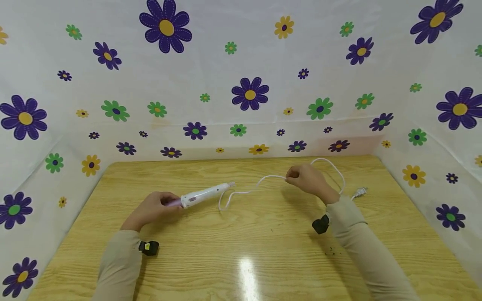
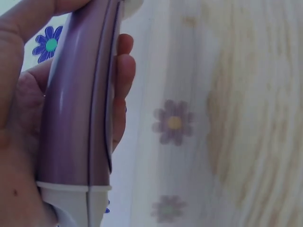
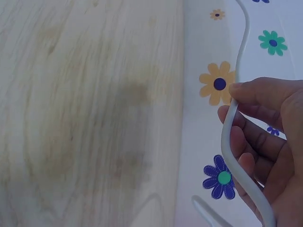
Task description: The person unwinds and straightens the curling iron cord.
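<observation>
In the head view, a white and purple corded hair styling iron (image 1: 203,195) slants over the left half of the table. The left hand (image 1: 154,208) grips its purple end. In the left wrist view the thumb and fingers wrap the glossy purple part (image 2: 75,104), which has a long seam and a white collar. Off the iron's white end runs a thin white cord (image 1: 269,176). Thumb and fingertips of the right hand (image 1: 309,180) pinch this cord; in the right wrist view the cord (image 3: 241,175) also passes along the curled fingers.
Behind the right hand the cord loops round to a white two-prong plug (image 1: 360,192) on the right of the wooden table (image 1: 203,259). A flower-print cloth (image 1: 211,75) hangs at the back and sides. Small dark specks (image 1: 332,251) lie near the right forearm.
</observation>
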Demonstrator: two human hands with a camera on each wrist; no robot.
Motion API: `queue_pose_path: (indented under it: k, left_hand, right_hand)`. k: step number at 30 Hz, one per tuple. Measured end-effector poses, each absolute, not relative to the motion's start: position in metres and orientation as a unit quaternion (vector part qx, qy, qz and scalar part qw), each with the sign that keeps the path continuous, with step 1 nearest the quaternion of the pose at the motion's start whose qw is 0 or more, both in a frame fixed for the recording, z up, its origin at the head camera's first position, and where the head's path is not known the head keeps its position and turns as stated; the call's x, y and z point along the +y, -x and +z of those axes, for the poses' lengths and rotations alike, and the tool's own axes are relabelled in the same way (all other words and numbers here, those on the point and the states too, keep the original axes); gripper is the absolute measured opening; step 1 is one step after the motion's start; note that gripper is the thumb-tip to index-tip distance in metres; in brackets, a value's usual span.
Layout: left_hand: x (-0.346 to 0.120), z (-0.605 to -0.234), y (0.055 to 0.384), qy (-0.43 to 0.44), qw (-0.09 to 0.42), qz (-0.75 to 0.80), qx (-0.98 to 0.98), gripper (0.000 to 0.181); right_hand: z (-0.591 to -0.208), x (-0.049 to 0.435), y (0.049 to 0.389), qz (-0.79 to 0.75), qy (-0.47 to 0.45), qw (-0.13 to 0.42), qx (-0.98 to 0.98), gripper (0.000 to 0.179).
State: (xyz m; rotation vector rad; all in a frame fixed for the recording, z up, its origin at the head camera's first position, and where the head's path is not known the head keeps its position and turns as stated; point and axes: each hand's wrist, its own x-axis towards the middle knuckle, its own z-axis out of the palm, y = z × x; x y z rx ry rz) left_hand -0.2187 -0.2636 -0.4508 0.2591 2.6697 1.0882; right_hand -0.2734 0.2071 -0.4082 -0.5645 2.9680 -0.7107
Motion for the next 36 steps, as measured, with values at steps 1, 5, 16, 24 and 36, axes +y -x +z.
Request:
queue_pose_path:
  k: [1, 5, 16, 24, 36]
  left_hand:
    - [-0.266, -0.451, 0.219, -0.082, 0.119, 0.373, 0.917, 0.045]
    - [-0.275, -0.452, 0.22, -0.059, 0.106, 0.371, 0.921, 0.045]
    - [-0.301, -0.457, 0.222, -0.026, 0.101, 0.349, 0.931, 0.057]
    - [-0.32, -0.46, 0.223, -0.005, 0.118, 0.339, 0.933, 0.066]
    - [-0.331, -0.466, 0.227, -0.016, 0.115, 0.332, 0.936, 0.06]
  right_hand:
    - [-0.409, 0.209, 0.273, -0.227, 0.18, 0.023, 0.957, 0.015]
    - [-0.416, 0.217, 0.273, -0.215, 0.163, 0.04, 0.962, 0.014]
    - [-0.43, 0.218, 0.275, -0.198, 0.155, 0.08, 0.965, 0.012]
    - [-0.437, 0.215, 0.276, -0.177, 0.155, 0.092, 0.967, 0.011]
    - [-0.444, 0.212, 0.276, -0.176, 0.158, 0.105, 0.966, 0.01]
